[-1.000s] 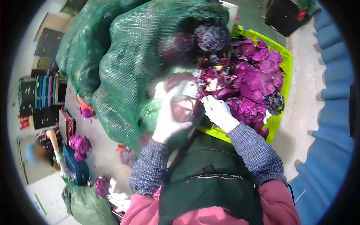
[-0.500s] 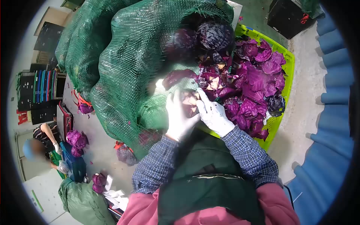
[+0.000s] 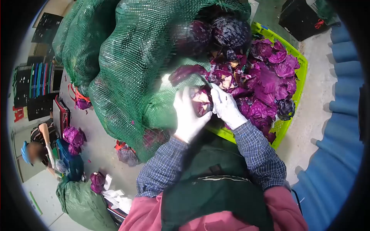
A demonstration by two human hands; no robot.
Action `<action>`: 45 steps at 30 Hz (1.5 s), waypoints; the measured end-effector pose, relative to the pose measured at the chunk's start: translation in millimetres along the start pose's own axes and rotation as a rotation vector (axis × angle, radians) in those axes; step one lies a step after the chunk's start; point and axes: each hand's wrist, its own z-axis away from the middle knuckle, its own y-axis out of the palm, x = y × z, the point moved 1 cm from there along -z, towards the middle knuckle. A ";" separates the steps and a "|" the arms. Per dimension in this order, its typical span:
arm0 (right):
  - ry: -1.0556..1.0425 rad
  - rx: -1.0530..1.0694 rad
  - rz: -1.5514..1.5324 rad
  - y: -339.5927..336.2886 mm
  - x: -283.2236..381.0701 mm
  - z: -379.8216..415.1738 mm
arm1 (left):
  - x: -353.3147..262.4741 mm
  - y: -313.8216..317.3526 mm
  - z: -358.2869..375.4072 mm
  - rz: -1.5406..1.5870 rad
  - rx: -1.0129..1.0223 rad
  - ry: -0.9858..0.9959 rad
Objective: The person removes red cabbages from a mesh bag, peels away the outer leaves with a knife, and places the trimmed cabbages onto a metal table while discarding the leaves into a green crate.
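My left hand (image 3: 188, 116), in a white glove, cups a red cabbage (image 3: 202, 101) from the left, its pale cut stem end turned up. At the cabbage's right side my right hand (image 3: 227, 106), gloved too, is closed round what looks like a small knife (image 3: 204, 79); only a thin, blade-like sliver shows past the fingers, and its handle is hidden. Just beyond the hands lies a loose purple leaf (image 3: 187, 73) on the green mesh sack (image 3: 133, 57). Whole red cabbages (image 3: 231, 32) sit in the sack's mouth.
A lime-green crate (image 3: 302, 73) at right holds many stripped purple leaves (image 3: 273, 82). A black crate (image 3: 302, 17) stands behind it, and a blue curtain (image 3: 348, 104) hangs at far right. Across the floor at left, a person (image 3: 42, 144) works near more cabbages (image 3: 73, 135).
My right hand has turned and closed in against the cabbage's side. The cabbage shows more clearly in my left hand, and the whole view has shifted slightly.
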 end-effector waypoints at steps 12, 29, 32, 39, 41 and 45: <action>0.901 0.159 -1.202 -26.0 53.2 -11.6 | 0.1 -36.9 17.4 0.812 0.016 -0.448; 0.211 0.233 0.090 -45.9 52.2 11.2 | -26.2 -24.1 -25.5 0.054 0.107 0.105; 0.207 0.203 0.015 -41.4 40.2 2.4 | -22.6 -13.8 -25.1 0.020 0.086 0.084; 0.587 0.335 -0.375 -50.6 17.7 -22.2 | -30.1 -20.4 -11.4 0.103 -0.028 0.142; 0.671 0.311 -0.414 -36.9 28.1 -18.2 | -15.5 -17.1 -8.2 0.326 0.033 0.035; 0.847 0.013 -0.940 -2.2 19.1 -16.5 | 15.4 -24.2 -8.0 0.627 0.098 -0.119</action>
